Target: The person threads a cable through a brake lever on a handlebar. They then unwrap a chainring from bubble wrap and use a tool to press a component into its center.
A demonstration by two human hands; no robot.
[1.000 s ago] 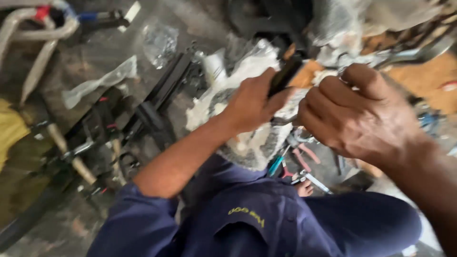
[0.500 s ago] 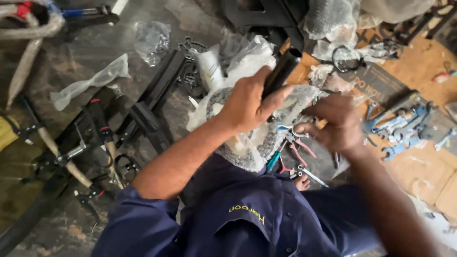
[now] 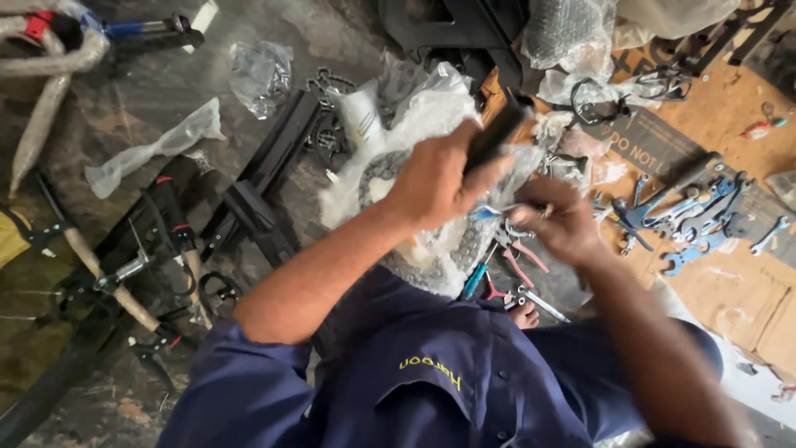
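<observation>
Left hand (image 3: 435,187): one, clenched around one black handle (image 3: 495,135). The handle's long axis runs slantwise, its free end pointing up to the far right, its lower end buried in my fist. It sits mid-scene, above the plastic-wrapped bundle (image 3: 414,124) in front of my lap.

Right hand (image 3: 564,222): one, just right of the left and slightly nearer to me. Fingers curled and pinching at something small and blurred; I cannot tell what. The handle lies up and to the left of this hand, close but apart; the left hand is the nearer one, already on it.

Pliers (image 3: 521,253): one red-handled pair visible, below the right hand.

Screwdriver (image 3: 473,280): one, teal handle, near the bundle's lower edge.

Blue spanners (image 3: 692,224): a heap on the cardboard sheet (image 3: 746,282), right; at least four, exact count unclear.

Clear plastic bags (image 3: 153,149): two, far left on the floor.
</observation>
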